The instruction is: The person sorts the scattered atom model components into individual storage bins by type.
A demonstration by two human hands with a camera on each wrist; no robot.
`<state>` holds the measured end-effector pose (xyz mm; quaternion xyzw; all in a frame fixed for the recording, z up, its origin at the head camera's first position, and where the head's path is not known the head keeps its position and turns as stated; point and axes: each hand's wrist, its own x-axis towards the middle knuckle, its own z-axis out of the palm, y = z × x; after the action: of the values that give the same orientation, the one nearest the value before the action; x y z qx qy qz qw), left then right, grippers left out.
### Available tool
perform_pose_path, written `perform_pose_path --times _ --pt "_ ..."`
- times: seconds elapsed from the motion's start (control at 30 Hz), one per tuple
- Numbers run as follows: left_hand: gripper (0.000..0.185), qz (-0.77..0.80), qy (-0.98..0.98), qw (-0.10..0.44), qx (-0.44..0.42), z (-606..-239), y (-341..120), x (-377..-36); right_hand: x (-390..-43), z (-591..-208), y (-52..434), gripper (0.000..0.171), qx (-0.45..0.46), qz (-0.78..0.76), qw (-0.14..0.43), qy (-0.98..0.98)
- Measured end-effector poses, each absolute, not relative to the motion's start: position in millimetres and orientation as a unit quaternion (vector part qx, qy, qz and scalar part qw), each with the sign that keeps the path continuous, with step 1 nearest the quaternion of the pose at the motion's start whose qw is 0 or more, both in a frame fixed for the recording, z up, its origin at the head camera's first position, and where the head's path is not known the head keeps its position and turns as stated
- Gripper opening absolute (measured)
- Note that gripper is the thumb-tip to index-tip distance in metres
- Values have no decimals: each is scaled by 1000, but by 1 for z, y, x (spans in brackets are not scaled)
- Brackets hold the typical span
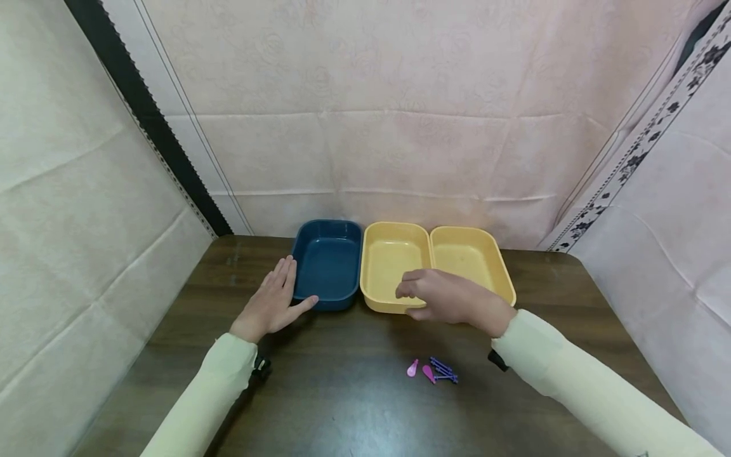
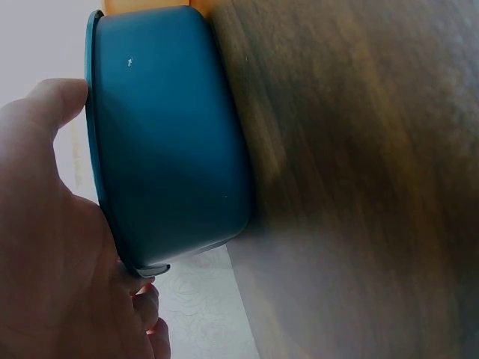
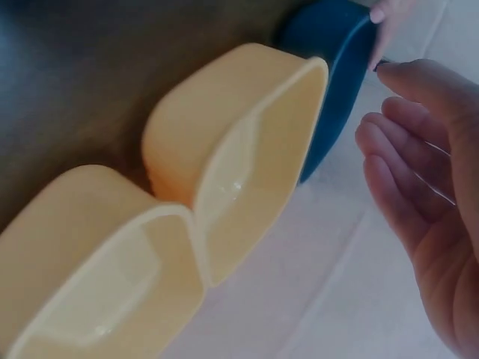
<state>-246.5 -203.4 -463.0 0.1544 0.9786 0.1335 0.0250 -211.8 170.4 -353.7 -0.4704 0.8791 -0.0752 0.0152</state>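
My left hand (image 1: 275,303) rests with straight fingers along the left rim of the dark blue container (image 1: 327,261); its thumb lies at the near corner, touching the rim in the left wrist view. Above the near edge of the middle yellow container (image 1: 394,254), my right hand (image 1: 442,295) hangs with bent fingers. At its thumb tip a small dark piece (image 3: 381,66) pokes out, mostly hidden by the digits. Nearer me on the table lie several thin purple nail-shaped pieces (image 1: 443,367) and two pink teardrop-shaped pieces (image 1: 428,373).
A second yellow container (image 1: 465,254) stands right of the middle one, the three in a row near the back of the brown wooden table (image 1: 342,406). Pale cloth (image 1: 365,152) hangs behind and at both sides.
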Motion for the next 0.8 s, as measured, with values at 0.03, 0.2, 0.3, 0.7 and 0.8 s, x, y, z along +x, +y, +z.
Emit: perform_pose_path --times 0.03,0.2,0.3,0.7,0.8 --pt "110 133 979 25 154 -463 -203 -246 -209 -356 174 23 -473 -73 13 878" --pt "110 135 978 24 155 -462 -204 -246 -196 -364 188 16 -494 -56 -10 868" --pt "110 134 978 23 155 -463 -204 -246 -188 -368 196 16 -504 -39 -15 863" --pt "110 135 978 22 157 -462 -203 -246 -159 -392 223 20 -525 -8 -9 851" --pt "109 135 978 23 156 -462 -203 -246 -154 -400 229 18 -520 -21 10 854"
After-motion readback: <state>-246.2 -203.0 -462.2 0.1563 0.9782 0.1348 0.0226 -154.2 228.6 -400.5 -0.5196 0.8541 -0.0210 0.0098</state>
